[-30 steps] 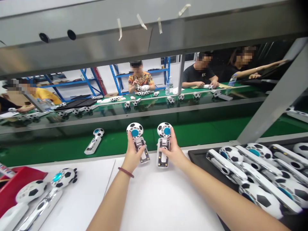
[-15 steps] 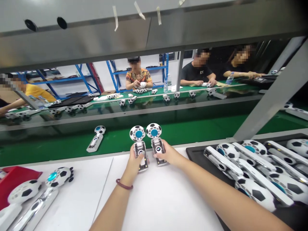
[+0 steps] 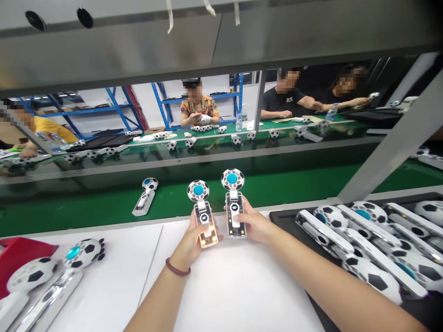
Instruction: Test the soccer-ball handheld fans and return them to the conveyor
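My left hand (image 3: pixel 194 235) is closed round a handheld device (image 3: pixel 205 221) with a football-patterned round head, a blue centre and a clear-fronted body. Warm lights glow at the lower end of that body, and its small round display is lit. A matching device (image 3: pixel 236 214) is gripped in my right hand (image 3: pixel 254 223), its thumb on the white strip below the lit display. Both devices stand roughly upright, side by side and apart, above the white work surface (image 3: pixel 224 286) near its far edge.
More football devices lie on a black tray (image 3: pixel 284 216) at right. Two others and a red bin (image 3: pixel 27 253) are at left. A single device (image 3: pixel 143 203) lies on the green conveyor belt (image 3: pixel 180 212). Several co-workers sit beyond it. A slanted metal post (image 3: pixel 384 143) stands at right.
The right-hand device has moved up and right, away from the left one. Lights have come on in the left-hand device. The lone device on the belt has shifted right.
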`<state>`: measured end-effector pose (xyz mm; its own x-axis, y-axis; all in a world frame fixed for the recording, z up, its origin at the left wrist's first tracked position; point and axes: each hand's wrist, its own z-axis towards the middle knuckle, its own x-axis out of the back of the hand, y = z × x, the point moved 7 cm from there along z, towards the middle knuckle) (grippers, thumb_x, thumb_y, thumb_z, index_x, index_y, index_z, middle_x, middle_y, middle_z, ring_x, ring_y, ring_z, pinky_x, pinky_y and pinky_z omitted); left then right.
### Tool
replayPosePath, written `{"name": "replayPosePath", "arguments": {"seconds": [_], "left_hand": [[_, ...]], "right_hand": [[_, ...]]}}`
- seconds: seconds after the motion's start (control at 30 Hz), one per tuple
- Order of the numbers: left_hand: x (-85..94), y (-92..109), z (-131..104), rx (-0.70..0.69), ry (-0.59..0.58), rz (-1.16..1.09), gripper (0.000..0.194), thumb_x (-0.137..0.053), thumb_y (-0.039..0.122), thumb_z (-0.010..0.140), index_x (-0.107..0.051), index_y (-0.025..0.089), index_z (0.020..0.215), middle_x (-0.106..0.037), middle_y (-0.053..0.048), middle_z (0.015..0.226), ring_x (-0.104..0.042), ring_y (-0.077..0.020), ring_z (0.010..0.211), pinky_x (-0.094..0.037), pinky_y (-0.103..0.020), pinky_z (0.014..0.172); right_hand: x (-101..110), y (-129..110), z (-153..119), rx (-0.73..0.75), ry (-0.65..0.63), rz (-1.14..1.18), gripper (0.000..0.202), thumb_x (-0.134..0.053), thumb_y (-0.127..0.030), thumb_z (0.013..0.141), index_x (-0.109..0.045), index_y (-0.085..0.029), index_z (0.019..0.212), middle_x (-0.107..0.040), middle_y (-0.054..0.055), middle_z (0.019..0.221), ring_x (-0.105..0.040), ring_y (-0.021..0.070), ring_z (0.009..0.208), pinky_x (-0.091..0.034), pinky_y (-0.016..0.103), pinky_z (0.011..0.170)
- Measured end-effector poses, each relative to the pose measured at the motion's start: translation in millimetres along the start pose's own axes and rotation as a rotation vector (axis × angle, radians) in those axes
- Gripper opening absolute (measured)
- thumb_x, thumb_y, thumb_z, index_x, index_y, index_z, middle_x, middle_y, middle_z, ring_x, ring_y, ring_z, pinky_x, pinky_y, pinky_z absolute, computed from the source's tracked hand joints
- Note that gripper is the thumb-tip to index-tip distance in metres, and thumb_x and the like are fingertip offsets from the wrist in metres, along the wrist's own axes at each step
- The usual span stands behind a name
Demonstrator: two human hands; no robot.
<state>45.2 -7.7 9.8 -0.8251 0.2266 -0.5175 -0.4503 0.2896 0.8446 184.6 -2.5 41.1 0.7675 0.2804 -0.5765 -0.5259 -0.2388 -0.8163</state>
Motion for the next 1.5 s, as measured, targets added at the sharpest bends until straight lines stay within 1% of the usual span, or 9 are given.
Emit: {"name": "replayPosePath", "arguments": {"seconds": [0.17, 0.3, 0.6, 0.8, 1.1, 1.23, 1.33, 1.4, 1.5], "left_hand": [[-2.5, -0.7, -1.5, 0.012, -0.006, 0.018, 0.049, -0.061, 0.018, 0.072, -0.038, 0.03, 0.114, -0.058, 0.0, 0.088, -0.06, -0.0192, 0.08, -0.048, -0.053, 0.081], [-3.7, -1.0, -2.5, 0.018, -0.024, 0.026, 0.05, -0.06, 0.017, 0.074, -0.038, 0.031, 0.117, -0.058, 0.0, 0.088, -0.06, -0.0186, 0.08, -0.047, -0.052, 0.082], [0.5, -4.3, 0.0, 0.003, -0.028, 0.037, 0.052, -0.061, 0.019, 0.074, -0.038, 0.031, 0.119, -0.059, -0.002, 0.091, -0.06, -0.0199, 0.078, -0.049, -0.05, 0.078], [-1.7, -3.1, 0.1, 0.012, -0.04, 0.053, 0.051, -0.059, 0.021, 0.076, -0.038, 0.031, 0.121, -0.058, -0.004, 0.096, -0.06, -0.0229, 0.086, -0.047, -0.051, 0.082], [-0.2, -4.0, 0.1, 0.007, -0.033, 0.05, 0.044, -0.058, 0.019, 0.075, -0.043, 0.027, 0.115, -0.058, -0.003, 0.09, -0.059, -0.0202, 0.08, -0.046, -0.05, 0.083], [-0.2, -2.6, 1.0, 0.002, -0.028, 0.036, 0.049, -0.057, 0.017, 0.076, -0.039, 0.03, 0.119, -0.058, -0.003, 0.091, -0.059, -0.0209, 0.081, -0.047, -0.047, 0.081], [-0.5, -0.8, 1.4, 0.007, -0.013, 0.034, 0.058, -0.056, 0.016, 0.075, -0.031, 0.033, 0.125, -0.059, -0.002, 0.086, -0.06, -0.0203, 0.075, -0.049, -0.044, 0.076], [0.5, -0.6, 1.5, 0.017, 0.011, 0.037, 0.06, -0.056, 0.017, 0.075, -0.029, 0.033, 0.126, -0.059, -0.002, 0.086, -0.061, -0.0208, 0.073, -0.049, -0.043, 0.074], [1.2, -0.7, 2.2, 0.014, 0.019, 0.026, 0.061, -0.057, 0.016, 0.074, -0.029, 0.032, 0.126, -0.059, -0.002, 0.087, -0.061, -0.0218, 0.076, -0.049, -0.044, 0.076]], "right_hand": [[0.1, 1.7, -0.1, -0.014, -0.004, -0.019, 0.071, -0.068, -0.015, 0.058, -0.032, -0.031, 0.117, -0.056, -0.001, 0.091, -0.058, 0.0167, 0.074, -0.045, 0.031, 0.067], [3.2, 3.3, 0.6, -0.029, -0.004, -0.014, 0.071, -0.069, -0.017, 0.059, -0.032, -0.031, 0.118, -0.056, 0.0, 0.096, -0.059, 0.0171, 0.075, -0.046, 0.031, 0.067], [2.4, 3.2, 0.6, -0.012, -0.017, -0.026, 0.069, -0.069, -0.016, 0.058, -0.033, -0.031, 0.116, -0.055, 0.0, 0.096, -0.058, 0.0171, 0.076, -0.046, 0.032, 0.067], [1.0, 2.0, 1.4, 0.028, -0.051, -0.045, 0.066, -0.07, -0.017, 0.059, -0.035, -0.03, 0.114, -0.055, 0.0, 0.094, -0.057, 0.0165, 0.076, -0.045, 0.033, 0.071], [7.8, 5.4, 4.6, 0.02, -0.006, -0.067, 0.077, -0.073, -0.018, 0.058, -0.029, -0.03, 0.121, -0.054, 0.0, 0.093, -0.057, 0.0154, 0.074, -0.046, 0.031, 0.069], [7.4, 9.0, 4.2, -0.018, -0.049, -0.038, 0.079, -0.073, -0.02, 0.061, -0.026, -0.031, 0.124, -0.056, 0.004, 0.104, -0.06, 0.02, 0.085, -0.047, 0.037, 0.075], [4.3, 8.9, 3.0, -0.014, -0.095, -0.021, 0.081, -0.073, -0.019, 0.062, -0.024, -0.032, 0.125, -0.054, 0.007, 0.113, -0.06, 0.0229, 0.093, -0.046, 0.04, 0.08], [1.9, 7.5, 2.2, -0.002, -0.113, -0.039, 0.082, -0.073, -0.019, 0.061, -0.023, -0.032, 0.125, -0.053, 0.007, 0.114, -0.06, 0.0232, 0.094, -0.047, 0.04, 0.078], [-0.5, 5.7, 1.3, 0.009, -0.111, -0.079, 0.087, -0.074, -0.018, 0.059, -0.02, -0.03, 0.127, -0.054, 0.006, 0.108, -0.059, 0.0218, 0.092, -0.047, 0.037, 0.075]]}}
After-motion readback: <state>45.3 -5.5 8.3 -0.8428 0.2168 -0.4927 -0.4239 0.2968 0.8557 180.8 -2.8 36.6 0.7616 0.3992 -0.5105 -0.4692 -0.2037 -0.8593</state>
